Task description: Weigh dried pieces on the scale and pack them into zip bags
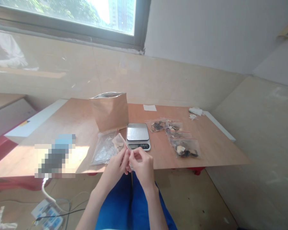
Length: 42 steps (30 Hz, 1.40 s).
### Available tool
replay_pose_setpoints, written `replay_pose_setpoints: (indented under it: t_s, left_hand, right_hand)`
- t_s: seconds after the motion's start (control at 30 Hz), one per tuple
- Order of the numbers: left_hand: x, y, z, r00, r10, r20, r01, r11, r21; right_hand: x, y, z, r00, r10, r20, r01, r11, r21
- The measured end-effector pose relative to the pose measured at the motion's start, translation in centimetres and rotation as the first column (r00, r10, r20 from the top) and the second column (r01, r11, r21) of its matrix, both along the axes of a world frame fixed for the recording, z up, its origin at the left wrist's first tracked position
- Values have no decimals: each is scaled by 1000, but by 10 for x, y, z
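Observation:
My left hand (pixel 120 162) and my right hand (pixel 143 163) meet in front of me at the table's near edge, fingers pinched on the rim of a small clear zip bag (pixel 118 139). The bag tilts to the left, and pale brown pieces show inside it. Just beyond my fingers stands a digital kitchen scale (pixel 138 132) with a bare metal plate; its display is partly covered. Left of the hands lies a larger clear bag (pixel 103 150) that seems to hold empty plastic bags. A brown kraft pouch (pixel 110 111) stands upright behind it, its top open.
Several filled zip bags (pixel 186 148) of dark and pale dried pieces, perhaps mushrooms, lie on the right of the wooden table (pixel 218 150). A white paper (pixel 150 108) and crumpled white scraps (pixel 195 111) lie farther back. A blurred-out object (pixel 56 155) sits left; a power strip (pixel 49 215) is below.

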<state>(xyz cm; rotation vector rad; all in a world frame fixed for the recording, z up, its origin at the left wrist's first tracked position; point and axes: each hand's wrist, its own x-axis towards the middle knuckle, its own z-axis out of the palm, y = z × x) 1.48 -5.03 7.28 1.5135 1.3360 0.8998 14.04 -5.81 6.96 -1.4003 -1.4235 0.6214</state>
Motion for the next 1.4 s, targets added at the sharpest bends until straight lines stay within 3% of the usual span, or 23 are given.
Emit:
replay_pose_setpoints:
  t_s: [0.1, 0.13, 0.2, 0.27, 0.37, 0.4, 0.5, 0.6, 0.7, 0.73, 0.8, 0.9, 1.03, 1.1, 1.23, 1.4]
  left_hand:
    - [-17, -1, 3, 994, 93, -49, -92, 995, 26]
    - [-21, -2, 4, 992, 120, -44, -118, 992, 47]
    - [-24, -3, 3, 991, 127, 32, -129, 990, 63]
    - [-21, -3, -3, 961, 180, 208, -193, 980, 43]
    - [-6, -2, -18, 768, 366, 525, -385, 919, -78]
    - [0, -1, -23, 693, 403, 597, -401, 905, -145]
    - [17, -1, -32, 572, 388, 722, -251, 921, -296]
    - [26, 1, -31, 514, 360, 779, -136, 930, -340]
    - [26, 7, -30, 523, 407, 749, -218, 913, -344]
    - [25, 9, -31, 534, 420, 734, -248, 908, -339]
    - [21, 14, -35, 555, 430, 712, -276, 903, -330]
    - [15, 20, -42, 585, 426, 690, -333, 902, -275]
    - [8, 24, -43, 644, 439, 626, -419, 888, -192]
    - [3, 26, -41, 679, 466, 568, -443, 876, -190]
    - [-6, 28, -37, 738, 494, 459, -472, 865, -171]
    - [-8, 30, -34, 732, 488, 476, -469, 867, -168]
  right_hand:
    - [19, 6, -2, 951, -267, -157, 271, 963, 4]
    - [24, 7, -1, 931, -297, -212, 301, 954, -13]
    - [28, 7, 6, 928, -222, -299, 224, 974, -30]
    - [23, 4, 15, 927, -102, -362, 105, 994, -12]
    - [10, 2, 24, 883, 12, -469, -1, 1000, 24]
    - [7, 3, 25, 858, 31, -512, -20, 999, 27]
    - [0, 8, 18, 798, 75, -598, -98, 995, -6]
    - [0, 9, 13, 876, 70, -478, -90, 996, -18]
    - [5, 4, 25, 967, -18, -254, 49, 992, 116]
    - [7, 3, 32, 982, 27, -187, 1, 989, 151]
    - [10, 5, 46, 968, 245, -50, -236, 961, 142]
    - [11, 22, 56, 836, 540, 97, -545, 838, 31]
    - [3, 56, 41, 653, 755, 63, -745, 655, -124]
    - [-2, 68, 30, 646, 762, 48, -751, 646, -140]
    - [-11, 78, 17, 688, 721, 81, -714, 693, -96]
    - [-15, 84, 12, 644, 764, 49, -747, 641, -175]
